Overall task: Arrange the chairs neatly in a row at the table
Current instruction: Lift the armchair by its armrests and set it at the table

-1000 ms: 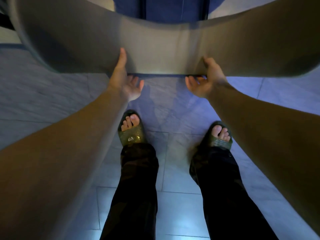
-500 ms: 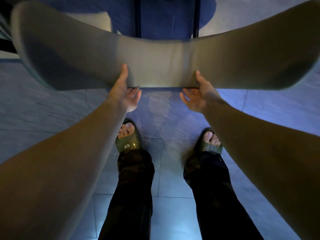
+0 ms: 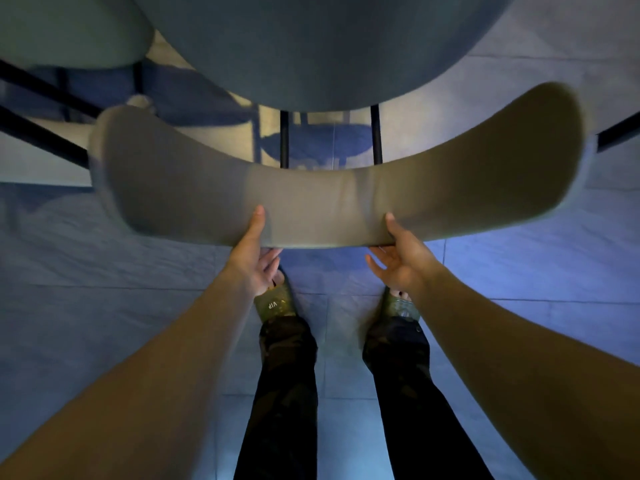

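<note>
A chair with a wide curved beige backrest (image 3: 311, 199) stands in front of me, its seat (image 3: 339, 50) filling the top of the view above thin black legs (image 3: 284, 140). My left hand (image 3: 254, 258) holds the backrest's lower edge left of centre, thumb on the face and fingers underneath. My right hand (image 3: 398, 258) holds the same edge right of centre in the same way. The table is not in view.
A second chair's seat (image 3: 65, 29) with black legs (image 3: 38, 136) sits at the upper left, close beside the first. Grey tiled floor (image 3: 104, 271) spreads around. My feet in green slippers (image 3: 273, 304) stand just behind the backrest.
The chair has slid away from me, so its backrest sits lower and smaller in view and its seat and the neighbouring chair now show. Both hands keep their hold.
</note>
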The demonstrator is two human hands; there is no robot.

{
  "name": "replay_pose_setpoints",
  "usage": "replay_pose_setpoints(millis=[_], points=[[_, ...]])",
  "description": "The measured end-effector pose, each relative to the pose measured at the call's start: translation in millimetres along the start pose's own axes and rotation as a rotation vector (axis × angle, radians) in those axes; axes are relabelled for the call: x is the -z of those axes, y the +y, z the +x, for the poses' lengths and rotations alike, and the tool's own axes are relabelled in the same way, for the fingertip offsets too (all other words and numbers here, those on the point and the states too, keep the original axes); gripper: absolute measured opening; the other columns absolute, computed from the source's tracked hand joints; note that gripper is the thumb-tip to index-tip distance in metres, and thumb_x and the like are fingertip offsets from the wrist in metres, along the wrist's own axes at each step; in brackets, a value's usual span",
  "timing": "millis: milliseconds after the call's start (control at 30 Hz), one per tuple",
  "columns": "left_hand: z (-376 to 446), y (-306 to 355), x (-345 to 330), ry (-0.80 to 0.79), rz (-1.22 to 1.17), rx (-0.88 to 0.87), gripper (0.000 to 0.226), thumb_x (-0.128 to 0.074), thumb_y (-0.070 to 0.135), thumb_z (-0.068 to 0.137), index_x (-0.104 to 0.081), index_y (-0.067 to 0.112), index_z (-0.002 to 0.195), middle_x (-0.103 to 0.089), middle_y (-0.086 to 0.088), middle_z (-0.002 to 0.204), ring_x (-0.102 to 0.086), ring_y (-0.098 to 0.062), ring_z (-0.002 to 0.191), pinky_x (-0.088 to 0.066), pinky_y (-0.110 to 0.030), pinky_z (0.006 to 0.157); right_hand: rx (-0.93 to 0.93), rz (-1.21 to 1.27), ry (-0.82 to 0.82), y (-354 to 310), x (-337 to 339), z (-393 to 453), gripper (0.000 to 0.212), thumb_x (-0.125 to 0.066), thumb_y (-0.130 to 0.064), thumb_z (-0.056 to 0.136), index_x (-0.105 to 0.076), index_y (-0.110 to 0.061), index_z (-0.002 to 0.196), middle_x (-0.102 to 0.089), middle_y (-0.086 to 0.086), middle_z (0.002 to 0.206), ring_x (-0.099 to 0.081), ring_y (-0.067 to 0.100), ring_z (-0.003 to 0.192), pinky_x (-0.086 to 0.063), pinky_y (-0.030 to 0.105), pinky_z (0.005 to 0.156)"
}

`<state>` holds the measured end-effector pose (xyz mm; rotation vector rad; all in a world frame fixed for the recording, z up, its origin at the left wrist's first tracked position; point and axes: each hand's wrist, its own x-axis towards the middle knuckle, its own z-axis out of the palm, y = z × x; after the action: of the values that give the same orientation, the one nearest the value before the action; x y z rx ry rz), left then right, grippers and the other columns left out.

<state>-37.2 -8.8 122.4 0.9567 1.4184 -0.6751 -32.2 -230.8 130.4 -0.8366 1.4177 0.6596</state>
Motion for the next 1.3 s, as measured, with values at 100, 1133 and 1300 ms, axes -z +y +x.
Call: replay_pose_setpoints(millis=[100,1133,1300], points=[[-33,9,7,0.002,0.024,-0.035,0.068,-0.069,0.061,0.077,-0.059,0.017,0.127,-0.066,-0.001,0.124,-0.063,-0.012,0.111,-0.048,-0.021,0.081,0.008,-0.019,0.012,-6,-1,-35,0.027,-0.068,-0.041,0.089,-0.059,-0.021,0.103,-0.064,0.007,0.128,-0.06,0.021,0.12,-0.047,0.039,0.104],[-295,83,-24,0.147,0.216,-0.395,0.049,-0.071,0.037,0.087,-0.058,0.002,0.118,-0.066,-0.017,0.096,-0.065,-0.025,0.045,-0.04,-0.016,0.029,0.389,-0.253,0.125,-92,15,-291,0.029,-0.068,-0.034,0.089,-0.055,-0.01,0.079,-0.065,0.017,0.081,-0.064,0.029,0.066,-0.057,0.042,0.067],[-335,106,-39,0.131,0.198,-0.452,0.045,-0.069,0.028,0.09,-0.056,-0.001,0.122,-0.062,-0.017,0.103,-0.068,-0.035,0.076,-0.043,-0.02,0.027,0.474,-0.284,0.12,-118,9,-327,0.028,-0.065,-0.036,0.087,-0.057,-0.011,0.078,-0.068,0.019,0.087,-0.069,0.033,0.074,-0.061,0.04,0.066]])
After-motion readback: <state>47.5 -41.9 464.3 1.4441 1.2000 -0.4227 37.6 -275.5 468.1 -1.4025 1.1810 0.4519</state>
